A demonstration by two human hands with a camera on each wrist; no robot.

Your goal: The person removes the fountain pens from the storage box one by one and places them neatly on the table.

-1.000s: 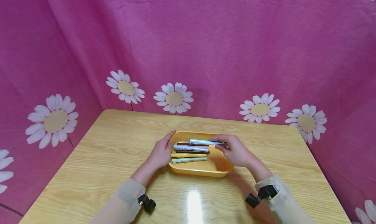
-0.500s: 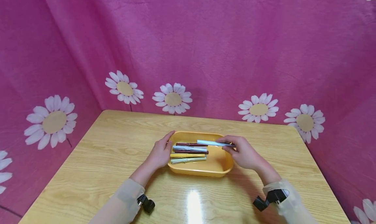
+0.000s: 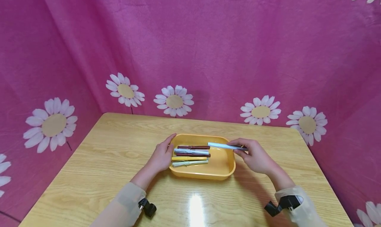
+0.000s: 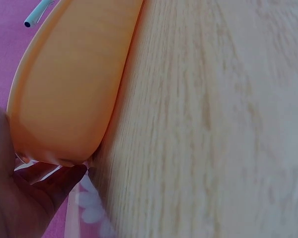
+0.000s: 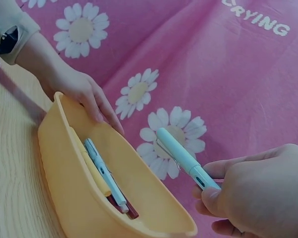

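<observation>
A yellow plastic tray (image 3: 202, 177) sits on the table. At its left end my left hand (image 3: 161, 157) grips the wall, with fingers (image 4: 59, 186) along the outside. My right hand (image 3: 255, 156) pinches a light blue capped pen (image 5: 178, 148) by one end, above the tray's back right part. The pen's clip shows in the right wrist view, and its capped end points left. Inside the tray, side by side toward the left, lie two dark red pens (image 3: 194, 147), a pale blue pen (image 3: 191, 151), a yellow pen (image 3: 190, 158) and a light green pen (image 3: 193, 162).
The wooden table (image 3: 119, 147) reaches back to a pink curtain (image 3: 190, 55) printed with white daisies. Bare tray floor (image 3: 221, 160) shows right of the pens. A black wrist camera (image 3: 282, 204) sticks out from the right sleeve, another (image 3: 147, 207) from the left.
My right hand has moved to the right with the light blue pen, drawing it away from above the other pens. My left hand keeps its place on the tray.
</observation>
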